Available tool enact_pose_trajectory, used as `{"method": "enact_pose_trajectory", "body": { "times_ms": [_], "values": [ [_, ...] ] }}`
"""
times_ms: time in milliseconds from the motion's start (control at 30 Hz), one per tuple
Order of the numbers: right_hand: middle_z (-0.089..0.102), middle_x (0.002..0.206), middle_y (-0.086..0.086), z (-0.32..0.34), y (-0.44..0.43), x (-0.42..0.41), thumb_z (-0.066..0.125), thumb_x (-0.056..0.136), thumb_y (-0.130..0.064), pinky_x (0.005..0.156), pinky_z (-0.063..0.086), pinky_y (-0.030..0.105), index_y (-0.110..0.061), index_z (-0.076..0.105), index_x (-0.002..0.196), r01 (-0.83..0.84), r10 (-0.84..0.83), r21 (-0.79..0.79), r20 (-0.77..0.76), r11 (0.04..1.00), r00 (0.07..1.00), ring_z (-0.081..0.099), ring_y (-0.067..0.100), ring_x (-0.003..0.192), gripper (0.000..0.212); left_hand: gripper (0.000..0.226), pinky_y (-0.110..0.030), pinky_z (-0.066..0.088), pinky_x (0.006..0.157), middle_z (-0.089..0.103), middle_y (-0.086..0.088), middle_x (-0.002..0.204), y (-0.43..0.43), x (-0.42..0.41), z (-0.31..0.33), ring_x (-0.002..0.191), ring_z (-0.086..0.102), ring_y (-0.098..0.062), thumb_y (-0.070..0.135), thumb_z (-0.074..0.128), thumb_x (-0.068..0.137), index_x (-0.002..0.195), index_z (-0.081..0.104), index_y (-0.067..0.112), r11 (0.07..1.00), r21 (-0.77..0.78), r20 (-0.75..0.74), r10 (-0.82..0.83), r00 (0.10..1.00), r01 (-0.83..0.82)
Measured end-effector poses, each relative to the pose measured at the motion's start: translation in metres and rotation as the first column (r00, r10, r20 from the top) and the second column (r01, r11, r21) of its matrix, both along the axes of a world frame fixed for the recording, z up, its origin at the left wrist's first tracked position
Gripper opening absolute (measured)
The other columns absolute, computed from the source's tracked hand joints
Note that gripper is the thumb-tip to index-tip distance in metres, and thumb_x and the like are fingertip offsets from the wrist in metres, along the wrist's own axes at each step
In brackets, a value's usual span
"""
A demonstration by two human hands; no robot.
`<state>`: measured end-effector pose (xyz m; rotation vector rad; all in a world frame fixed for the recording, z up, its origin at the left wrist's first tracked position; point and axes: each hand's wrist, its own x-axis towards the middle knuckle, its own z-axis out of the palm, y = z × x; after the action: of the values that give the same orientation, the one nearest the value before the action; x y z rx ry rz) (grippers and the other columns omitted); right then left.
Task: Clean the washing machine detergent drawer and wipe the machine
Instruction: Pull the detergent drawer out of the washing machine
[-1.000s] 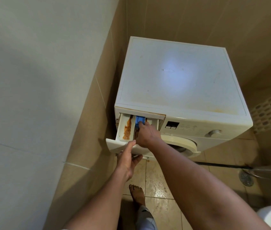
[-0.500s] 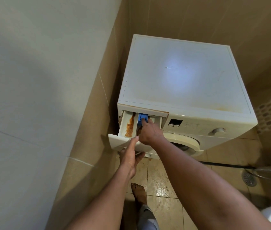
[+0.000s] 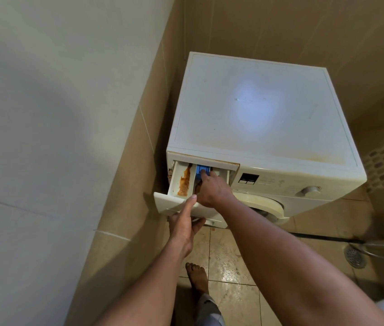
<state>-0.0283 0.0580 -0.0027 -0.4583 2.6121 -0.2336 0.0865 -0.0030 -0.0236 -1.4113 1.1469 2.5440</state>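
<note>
You are at the very start of this job. The detergent drawer [image 3: 177, 204] is pulled well out of the top left corner of the washing machine [image 3: 257, 109], but its rear end sits inside the housing, so it has not come free. Your left grip [image 3: 186, 223] holds the drawer's front panel, with the thumb lying on the top edge and the fingers tucked underneath. Your right grip [image 3: 212, 188] reaches down into the middle compartment with a fingertip on the blue insert [image 3: 201, 170] at the back. The other fingers are hidden inside the drawer, so I cannot tell whether you are pressing that piece or hooking round it. My guess is that it is the release catch and you are working on getting the drawer out.

No cleaning shows yet. A thick orange-brown residue [image 3: 184, 182] streaks the floor of the left compartment, and similar rusty marks line the housing edge above the drawer. The machine's lid carries faint smudges and a yellowish stain along its front right edge. No cloth, brush or sponge is in view.

Judging by that, nearly everything is left: free the drawer, scrub out the residue, refit it, then wipe the lid, the control panel [image 3: 280, 183] and the door [image 3: 268, 205].
</note>
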Motion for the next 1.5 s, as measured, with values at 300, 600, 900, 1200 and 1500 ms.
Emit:
{"method": "enact_pose_trajectory", "body": {
  "times_ms": [300,600,900,1200,1500],
  "values": [
    [0.045,0.139,0.012,-0.001,-0.004,-0.005,0.070,0.086,-0.036,0.103,0.047,0.041,-0.013,0.039,0.145,0.004,-0.003,0.020,-0.020,1.000,1.000,0.046,0.030,0.127,0.070,0.057,-0.048,0.059,0.093,0.062,-0.022,0.123,-0.003,-0.004,-0.002,0.111,0.066,-0.031,0.025,0.075,0.085,0.135,0.051,0.012,0.999,0.024,-0.002,-0.025,1.000,0.025],
    [0.036,0.149,0.013,-0.007,0.002,0.030,0.073,0.084,-0.036,0.105,0.045,0.042,-0.015,0.015,0.156,0.007,-0.007,-0.017,0.011,1.000,1.000,0.042,0.031,0.132,0.094,0.035,-0.051,0.057,0.097,0.068,-0.019,0.118,-0.001,0.028,-0.002,0.112,0.066,-0.031,0.022,0.071,0.088,0.121,0.060,0.015,0.998,0.035,0.022,-0.053,0.998,0.052],
    [0.040,0.141,0.007,-0.015,0.013,0.087,0.065,0.089,-0.027,0.094,0.050,0.040,-0.022,0.006,0.157,0.095,-0.099,-0.113,-0.030,0.989,0.995,0.044,0.024,0.123,0.090,0.031,-0.051,0.053,0.101,0.063,-0.023,0.122,-0.004,0.063,-0.008,0.117,0.060,-0.036,0.008,0.066,0.088,0.119,0.062,0.008,0.990,0.132,0.053,-0.067,0.996,0.060],
    [0.051,0.100,-0.007,0.003,0.063,0.112,0.062,0.089,-0.018,0.055,0.040,0.020,-0.022,0.044,0.114,0.500,-0.671,-0.622,-0.055,0.602,0.740,0.054,0.007,0.076,0.032,0.033,-0.048,0.047,0.103,0.063,-0.024,0.107,-0.005,0.070,0.016,0.106,0.059,-0.037,-0.016,0.040,0.086,0.105,0.058,0.005,0.968,0.247,0.088,-0.053,0.995,0.029],
    [0.068,0.103,-0.009,0.014,0.155,0.135,0.064,0.093,-0.037,0.064,0.051,0.021,-0.020,0.059,0.120,0.636,-0.605,-0.559,0.274,0.532,0.747,0.065,0.003,0.083,0.032,0.033,-0.041,0.058,0.082,0.065,-0.024,0.103,0.031,0.076,0.031,0.098,0.062,-0.035,-0.013,0.046,0.085,0.114,0.055,-0.001,0.937,0.208,0.035,-0.294,0.955,0.281]
  ]
}}
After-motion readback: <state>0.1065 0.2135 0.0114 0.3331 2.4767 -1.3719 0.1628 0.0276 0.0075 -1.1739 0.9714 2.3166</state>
